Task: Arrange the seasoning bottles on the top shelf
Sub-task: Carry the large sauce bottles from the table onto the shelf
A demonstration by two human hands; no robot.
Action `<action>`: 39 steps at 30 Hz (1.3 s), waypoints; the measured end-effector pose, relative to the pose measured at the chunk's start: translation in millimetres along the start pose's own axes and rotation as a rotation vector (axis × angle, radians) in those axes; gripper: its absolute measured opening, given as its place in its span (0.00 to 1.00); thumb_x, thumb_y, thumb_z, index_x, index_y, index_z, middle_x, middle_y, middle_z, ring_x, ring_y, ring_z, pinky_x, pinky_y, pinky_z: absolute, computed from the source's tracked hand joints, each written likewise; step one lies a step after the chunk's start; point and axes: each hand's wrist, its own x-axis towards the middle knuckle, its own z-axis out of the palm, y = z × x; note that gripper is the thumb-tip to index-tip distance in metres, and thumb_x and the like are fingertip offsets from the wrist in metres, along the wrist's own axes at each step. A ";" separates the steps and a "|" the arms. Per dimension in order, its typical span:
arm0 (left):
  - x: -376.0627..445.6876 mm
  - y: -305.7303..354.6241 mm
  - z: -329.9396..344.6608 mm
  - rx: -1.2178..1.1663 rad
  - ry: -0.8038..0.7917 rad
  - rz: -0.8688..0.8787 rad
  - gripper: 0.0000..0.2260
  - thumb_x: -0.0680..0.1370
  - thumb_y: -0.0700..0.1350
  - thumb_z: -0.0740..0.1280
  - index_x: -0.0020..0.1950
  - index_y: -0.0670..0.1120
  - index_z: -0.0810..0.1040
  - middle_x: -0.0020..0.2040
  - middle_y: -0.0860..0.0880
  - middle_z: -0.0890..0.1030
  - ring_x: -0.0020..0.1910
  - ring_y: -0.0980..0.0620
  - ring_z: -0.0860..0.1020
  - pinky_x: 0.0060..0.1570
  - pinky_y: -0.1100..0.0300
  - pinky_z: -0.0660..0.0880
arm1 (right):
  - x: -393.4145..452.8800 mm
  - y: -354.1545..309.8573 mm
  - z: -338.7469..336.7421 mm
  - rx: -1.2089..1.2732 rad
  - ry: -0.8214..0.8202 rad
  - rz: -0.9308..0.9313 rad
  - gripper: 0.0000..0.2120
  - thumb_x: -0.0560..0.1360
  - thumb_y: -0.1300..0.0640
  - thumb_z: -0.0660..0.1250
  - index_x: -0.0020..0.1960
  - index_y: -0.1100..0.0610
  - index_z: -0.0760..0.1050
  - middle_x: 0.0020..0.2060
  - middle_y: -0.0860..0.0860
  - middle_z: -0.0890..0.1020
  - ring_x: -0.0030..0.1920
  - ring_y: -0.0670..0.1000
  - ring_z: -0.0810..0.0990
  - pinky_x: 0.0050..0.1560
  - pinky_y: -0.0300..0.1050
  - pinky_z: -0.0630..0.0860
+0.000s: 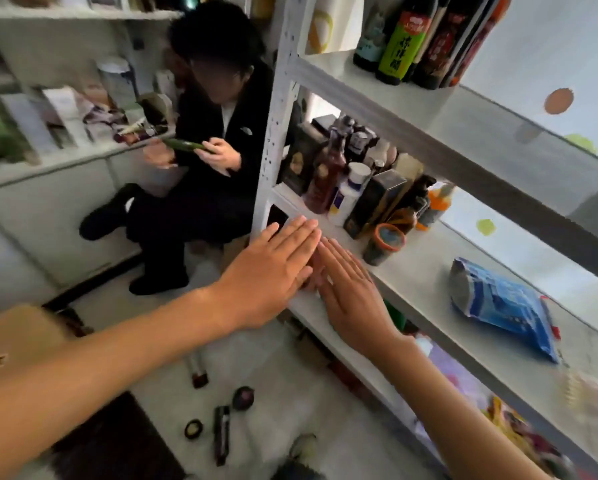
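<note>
Several dark seasoning bottles (425, 36), one with a green label (399, 39), stand on the top shelf (363, 81) of a white rack at the upper right. My left hand (273, 268) and my right hand (349, 289) are stretched out flat, fingers straight, side by side in front of the front edge of the middle shelf (425, 282). Neither hand holds anything. Both are well below the top shelf.
The middle shelf carries a cluster of bottles and boxes (359, 181), a small round jar (384, 244) and a blue bag (501, 306). A person in black (207, 154) crouches left of the rack holding a phone. Small cosmetic items (218, 417) lie on the floor.
</note>
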 end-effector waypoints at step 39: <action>-680.7 472.7 -122.4 0.310 0.633 -2.357 0.24 0.84 0.48 0.48 0.79 0.44 0.47 0.80 0.46 0.49 0.79 0.51 0.45 0.77 0.52 0.46 | -497.7 -532.0 147.0 0.557 -0.772 -1.598 0.25 0.84 0.54 0.58 0.79 0.60 0.60 0.78 0.56 0.62 0.79 0.51 0.56 0.78 0.49 0.54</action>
